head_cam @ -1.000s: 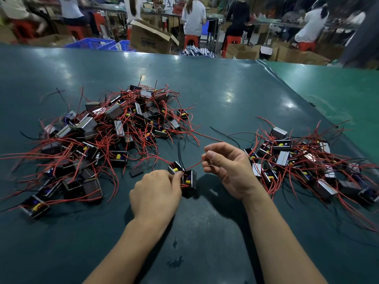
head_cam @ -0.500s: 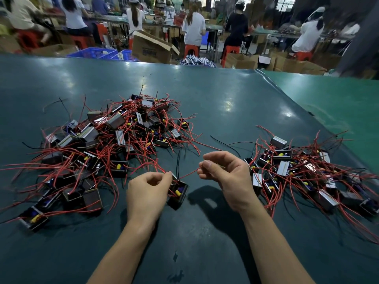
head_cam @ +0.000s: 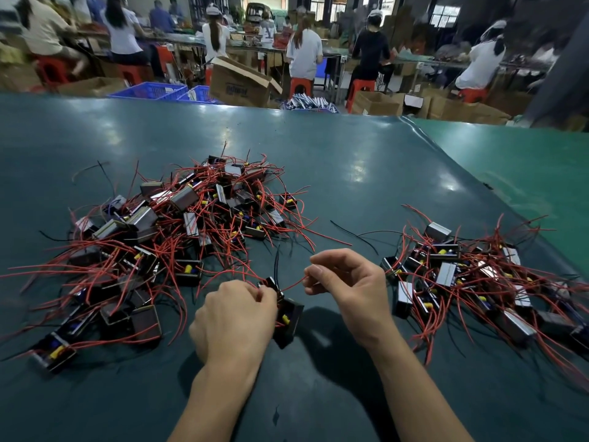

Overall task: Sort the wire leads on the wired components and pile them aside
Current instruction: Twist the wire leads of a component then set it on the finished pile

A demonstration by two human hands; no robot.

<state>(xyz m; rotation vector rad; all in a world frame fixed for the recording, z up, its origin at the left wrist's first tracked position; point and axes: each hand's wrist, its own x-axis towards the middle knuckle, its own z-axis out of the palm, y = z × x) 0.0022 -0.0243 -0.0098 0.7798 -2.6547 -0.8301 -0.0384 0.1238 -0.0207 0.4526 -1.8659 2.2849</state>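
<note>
From over the person's shoulders, the left hand [head_cam: 234,317] grips a black wired component [head_cam: 287,317] just above the green table [head_cam: 366,186], between the big tangled pile [head_cam: 178,237] and the sorted pile [head_cam: 471,275], while the right hand [head_cam: 347,282] pinches its red lead [head_cam: 291,286] taut. Pulling too hard could, I'd guess, strain the lead at its joint, or the loose black lead [head_cam: 276,263] might snag the tangle beside it.

Both forearms are bare to the frame's edge, no sleeves showing, with the left hand [head_cam: 234,317] and right hand [head_cam: 347,283] ungloved.
</note>
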